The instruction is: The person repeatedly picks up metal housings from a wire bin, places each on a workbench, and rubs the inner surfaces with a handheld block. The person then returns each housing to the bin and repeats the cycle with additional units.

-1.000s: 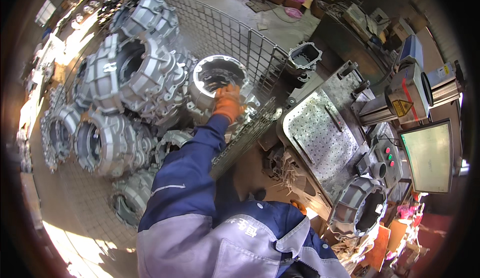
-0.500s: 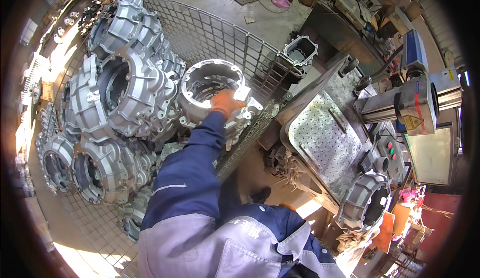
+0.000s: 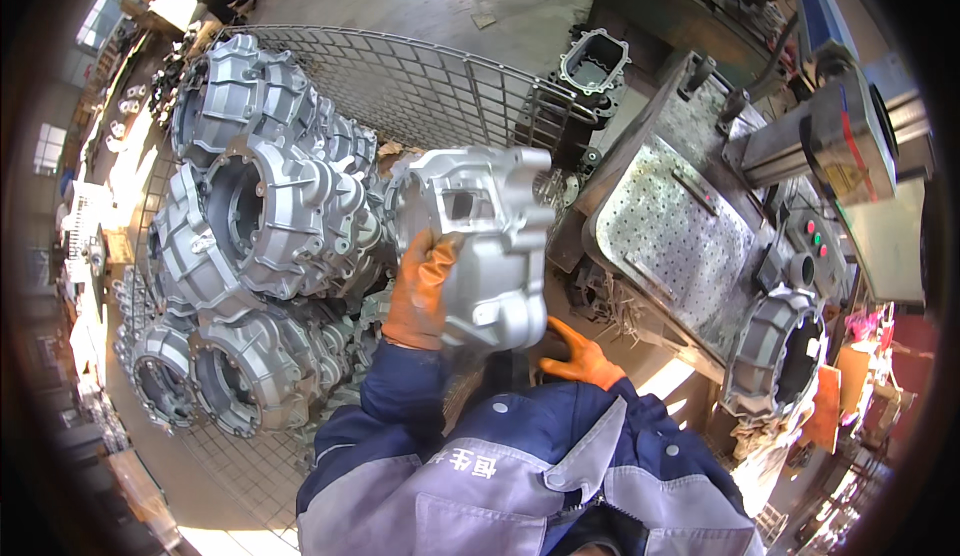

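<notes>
A silver-grey cast metal housing (image 3: 490, 276) is held up in front of my chest, tilted so a square opening in its side shows. My left hand (image 3: 418, 291), in an orange glove, is closed on its left edge. My right hand (image 3: 582, 356), gloved the same way, is by the housing's lower right edge with fingers apart; whether a fingertip touches it I cannot tell. To the left, several similar housings (image 3: 285, 211) are piled up in a wire mesh cage (image 3: 470, 74).
At the right stands a metal work table with a perforated plate (image 3: 690, 231) beneath a machine head (image 3: 850, 146). A button box (image 3: 808, 241) and another housing (image 3: 770, 351) are near its right side. Beyond the cage corner sits an open rectangular casting (image 3: 595, 61).
My left hand has lifted the housing off the pile and brought it toward my body, turning it on its side. My right hand has come into view beside it.
</notes>
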A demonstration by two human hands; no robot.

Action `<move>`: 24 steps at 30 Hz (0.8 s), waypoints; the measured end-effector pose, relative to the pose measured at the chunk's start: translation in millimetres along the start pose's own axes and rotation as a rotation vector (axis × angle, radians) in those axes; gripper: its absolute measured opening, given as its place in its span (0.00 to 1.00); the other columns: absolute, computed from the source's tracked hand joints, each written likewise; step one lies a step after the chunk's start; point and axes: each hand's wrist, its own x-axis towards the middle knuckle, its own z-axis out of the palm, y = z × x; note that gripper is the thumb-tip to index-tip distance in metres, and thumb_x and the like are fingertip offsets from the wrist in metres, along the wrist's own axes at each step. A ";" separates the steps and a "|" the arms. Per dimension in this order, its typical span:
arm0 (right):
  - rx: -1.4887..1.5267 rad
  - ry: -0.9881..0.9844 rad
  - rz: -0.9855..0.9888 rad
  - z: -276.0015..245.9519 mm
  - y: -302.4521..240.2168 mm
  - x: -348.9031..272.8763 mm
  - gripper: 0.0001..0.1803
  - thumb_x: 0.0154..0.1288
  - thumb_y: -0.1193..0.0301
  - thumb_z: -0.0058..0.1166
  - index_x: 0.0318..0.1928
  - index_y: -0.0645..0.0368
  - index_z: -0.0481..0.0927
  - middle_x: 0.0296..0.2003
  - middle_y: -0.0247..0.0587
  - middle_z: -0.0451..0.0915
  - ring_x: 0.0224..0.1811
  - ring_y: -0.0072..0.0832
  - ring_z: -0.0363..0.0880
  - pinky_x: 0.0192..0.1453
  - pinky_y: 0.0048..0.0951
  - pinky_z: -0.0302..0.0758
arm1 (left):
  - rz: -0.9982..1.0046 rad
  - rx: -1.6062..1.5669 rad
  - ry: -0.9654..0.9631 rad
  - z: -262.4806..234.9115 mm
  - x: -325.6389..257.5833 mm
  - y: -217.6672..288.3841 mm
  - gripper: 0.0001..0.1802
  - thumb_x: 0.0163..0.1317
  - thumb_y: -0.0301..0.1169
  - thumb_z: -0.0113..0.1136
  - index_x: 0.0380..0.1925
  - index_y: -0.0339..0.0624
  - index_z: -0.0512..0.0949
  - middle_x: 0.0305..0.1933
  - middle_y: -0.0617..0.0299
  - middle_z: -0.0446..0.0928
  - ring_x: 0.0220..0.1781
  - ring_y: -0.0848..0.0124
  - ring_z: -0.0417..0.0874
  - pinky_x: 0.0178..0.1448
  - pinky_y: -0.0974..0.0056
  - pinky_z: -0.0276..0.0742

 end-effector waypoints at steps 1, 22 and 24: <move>-0.041 -0.071 0.057 10.3 -4.4 13.3 0.42 0.60 0.50 0.64 0.69 0.56 0.68 0.62 0.54 0.75 0.67 0.48 0.71 0.69 0.37 0.69 | 0.033 0.112 -0.009 8.6 -2.4 8.6 0.27 0.72 0.36 0.56 0.62 0.25 0.68 0.54 0.56 0.77 0.57 0.69 0.78 0.62 0.66 0.74; 1.514 0.784 0.281 -37.1 43.4 -106.5 0.16 0.68 0.55 0.60 0.52 0.44 0.76 0.39 0.30 0.78 0.30 0.24 0.72 0.33 0.30 0.71 | -0.330 -0.858 -0.632 287.0 34.5 82.0 0.17 0.72 0.37 0.52 0.52 0.35 0.74 0.56 0.52 0.77 0.63 0.60 0.76 0.70 0.52 0.71; 1.615 0.852 0.370 -61.7 40.4 -105.4 0.24 0.65 0.44 0.59 0.52 0.43 0.73 0.39 0.31 0.76 0.34 0.30 0.76 0.35 0.37 0.73 | -0.265 -0.843 -0.734 320.7 58.4 75.4 0.16 0.71 0.36 0.54 0.49 0.34 0.75 0.53 0.52 0.79 0.60 0.61 0.79 0.68 0.54 0.74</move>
